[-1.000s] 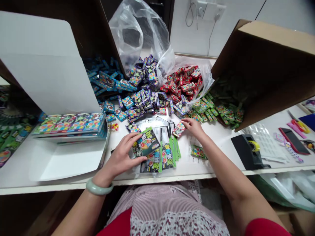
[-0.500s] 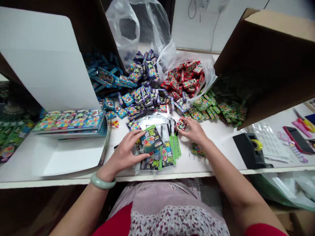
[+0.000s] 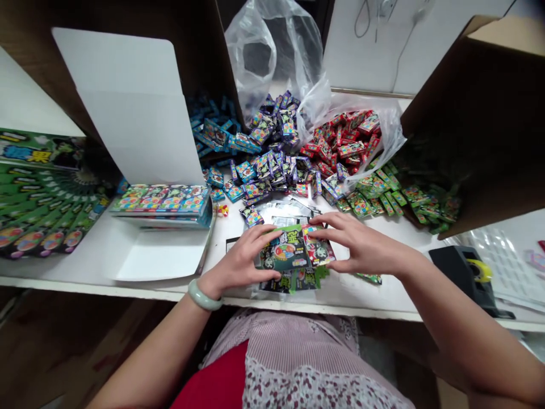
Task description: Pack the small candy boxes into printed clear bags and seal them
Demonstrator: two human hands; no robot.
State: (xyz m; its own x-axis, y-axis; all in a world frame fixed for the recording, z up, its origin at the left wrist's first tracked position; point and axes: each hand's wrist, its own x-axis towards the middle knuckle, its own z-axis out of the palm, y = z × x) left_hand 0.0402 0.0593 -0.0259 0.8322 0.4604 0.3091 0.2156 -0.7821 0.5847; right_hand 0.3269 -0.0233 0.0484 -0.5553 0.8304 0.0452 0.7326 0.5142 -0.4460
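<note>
My left hand [image 3: 244,258] grips the left side of a green and black packet [image 3: 285,250], thumb below and fingers on top. A small red box [image 3: 318,247] is between the thumb and fingers of my right hand [image 3: 361,244], at the packet's right end. Beneath them lie more green and black packets [image 3: 304,279]. A purple box [image 3: 252,216] rests just above my left hand. Behind are piles of purple boxes [image 3: 270,167], red boxes [image 3: 349,139], blue boxes [image 3: 215,136] and green boxes [image 3: 374,190].
An open white display box [image 3: 153,250] stands at the left, beside fanned green packets [image 3: 51,210]. Large cartons rise at the back left and at the right [image 3: 460,113]. A clear plastic bag [image 3: 315,68] is behind the piles. A black tape dispenser [image 3: 462,278] sits at the right.
My right hand has brought the red box left, against the held packet. The view has shifted left, showing more of the fanned packets.
</note>
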